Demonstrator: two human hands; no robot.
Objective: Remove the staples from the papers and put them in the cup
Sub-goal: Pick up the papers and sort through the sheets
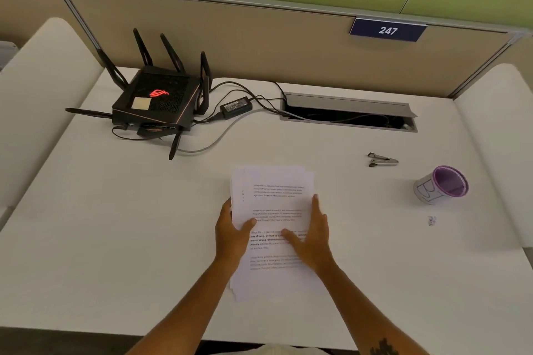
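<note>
A stack of printed white papers (274,199) lies in the middle of the white desk (115,225), its sheets slightly fanned. My left hand (230,235) grips the stack's left edge with the thumb on top. My right hand (313,236) rests flat on the right side, fingers along the edge. A metal staple remover (382,159) lies on the desk to the far right of the papers. Further right stands a cup (441,185) with a purple inside and rim, tilted in this wide view. No staple is visible on the papers.
A black router (157,101) with several antennas sits at the back left, with a power brick (236,107) and cables running to an open cable tray (349,112). A small crumpled scrap (431,220) lies below the cup. A partition wall with a sign "247" (388,30) is behind.
</note>
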